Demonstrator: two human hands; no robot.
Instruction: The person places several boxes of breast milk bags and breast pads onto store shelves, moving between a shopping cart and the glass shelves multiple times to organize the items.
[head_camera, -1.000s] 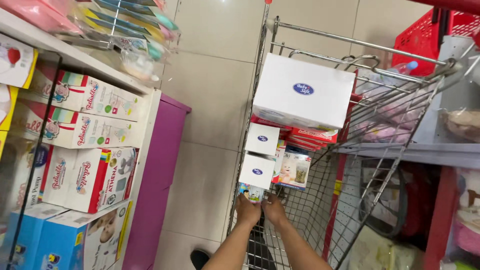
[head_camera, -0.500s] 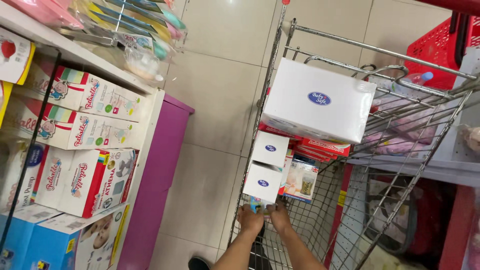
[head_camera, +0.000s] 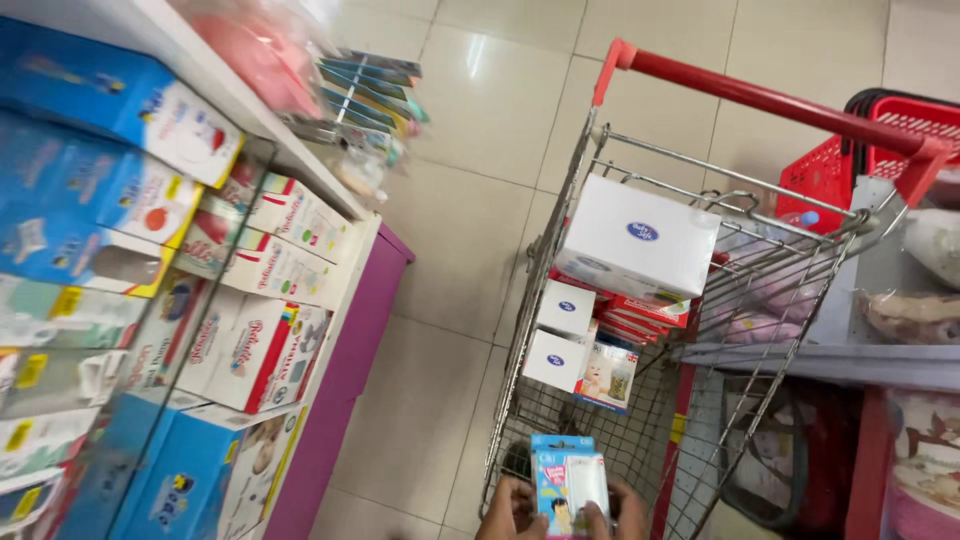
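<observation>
At the bottom edge of the head view both my hands hold a small blue and pink product box (head_camera: 566, 481) upright over the near end of a metal shopping cart (head_camera: 560, 250). My left hand (head_camera: 508, 511) grips its left side and my right hand (head_camera: 618, 510) its right side. Inside the cart lie a large white box (head_camera: 637, 238), two smaller white boxes (head_camera: 558, 337), a small picture box (head_camera: 606, 375) and flat red packs (head_camera: 640, 315). The cart's red handle (head_camera: 770, 100) is at the far end.
On the left stands a shelf unit (head_camera: 330, 190) packed with white-and-red boxes (head_camera: 262, 350) and blue boxes (head_camera: 90, 190), on a purple base (head_camera: 345, 370). Right of the cart are a grey shelf (head_camera: 850, 360) and a red basket (head_camera: 880, 150). Beige floor tiles (head_camera: 470, 240) run between.
My hands have pulled back toward me and now hold a small blue and pink box up. The view has tilted, so the cart sits farther away and the handle shows.
</observation>
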